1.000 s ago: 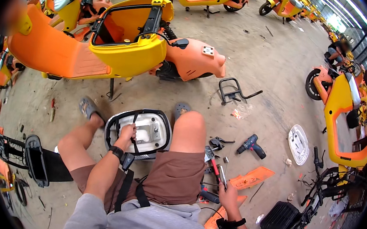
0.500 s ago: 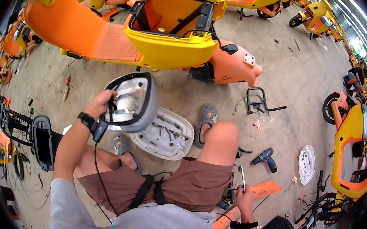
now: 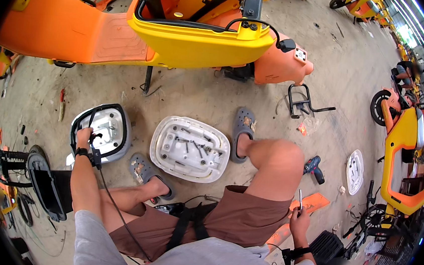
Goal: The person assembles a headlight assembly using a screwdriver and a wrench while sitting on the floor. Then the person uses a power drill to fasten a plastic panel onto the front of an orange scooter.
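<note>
My left hand (image 3: 84,136) is closed on the black-edged side of a scooter seat (image 3: 109,127), whose white underside with metal fittings faces up. The seat is low over the ground, left of my foot; whether it rests there I cannot tell. In my right hand (image 3: 300,223), beside my right thigh, a slim silver wrench (image 3: 300,197) points up; its lower end is hidden in my fingers. Between my feet lies a white plastic tray-like cover (image 3: 161,164), with several dark bolts (image 3: 201,151) scattered in it.
A yellow and orange scooter body (image 3: 194,47) stands ahead with its seat opening uncovered. To the right lie a cordless drill (image 3: 313,169), an orange panel (image 3: 315,204), a black metal bracket (image 3: 303,102) and a second white cover (image 3: 355,171). A person (image 3: 404,73) is farther off.
The seat has moved left and down, away from above the white cover, with my left hand on it. My right hand stays by my thigh with the wrench. The view has shifted.
</note>
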